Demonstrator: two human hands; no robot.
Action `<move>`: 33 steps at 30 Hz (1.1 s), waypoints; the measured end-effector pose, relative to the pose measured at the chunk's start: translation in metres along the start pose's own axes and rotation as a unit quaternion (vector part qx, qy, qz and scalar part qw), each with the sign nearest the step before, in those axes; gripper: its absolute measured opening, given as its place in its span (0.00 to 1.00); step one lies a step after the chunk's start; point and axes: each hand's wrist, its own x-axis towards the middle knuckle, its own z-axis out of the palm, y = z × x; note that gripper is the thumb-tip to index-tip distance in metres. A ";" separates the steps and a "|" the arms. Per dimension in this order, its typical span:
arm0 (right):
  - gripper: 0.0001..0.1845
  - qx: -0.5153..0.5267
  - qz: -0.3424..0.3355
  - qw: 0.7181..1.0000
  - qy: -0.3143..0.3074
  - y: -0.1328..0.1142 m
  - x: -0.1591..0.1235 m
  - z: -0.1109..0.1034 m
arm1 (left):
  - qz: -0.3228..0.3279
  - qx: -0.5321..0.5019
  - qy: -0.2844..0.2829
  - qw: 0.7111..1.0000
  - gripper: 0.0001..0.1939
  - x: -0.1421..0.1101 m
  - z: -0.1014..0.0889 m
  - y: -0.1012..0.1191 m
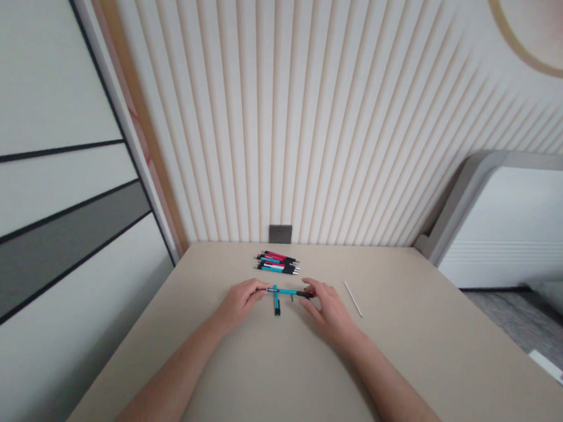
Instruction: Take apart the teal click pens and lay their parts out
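A blue and black pen (286, 291) is held level just above the table, between my two hands. My left hand (242, 301) pinches its left end. The fingers of my right hand (324, 306) are closed around its black right end. Below the pen lies a blue pen barrel piece (278, 303) with a black end, pointing toward me. A tiny dark part (292, 299), too small to name, rests beside it. To the right of my right hand lies a thin white stick (353, 298), which looks like a pen refill.
Several red, blue and black pens (277, 262) lie in a bunch near the back of the beige table (253, 382). A dark socket plate (280, 234) is on the ribbed wall behind. A bed headboard (526, 223) stands at the right, a white cabinet (23, 318) at the left.
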 end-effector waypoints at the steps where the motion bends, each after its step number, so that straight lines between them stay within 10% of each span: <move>1: 0.12 0.000 -0.003 1.000 -0.011 0.000 0.000 0.000 | 0.002 0.001 -0.001 1.000 0.11 0.000 0.000 0.000; 33: 0.12 0.095 0.036 0.994 0.042 0.001 0.000 -0.006 | -0.069 0.008 0.108 0.992 0.13 0.001 0.000 -0.012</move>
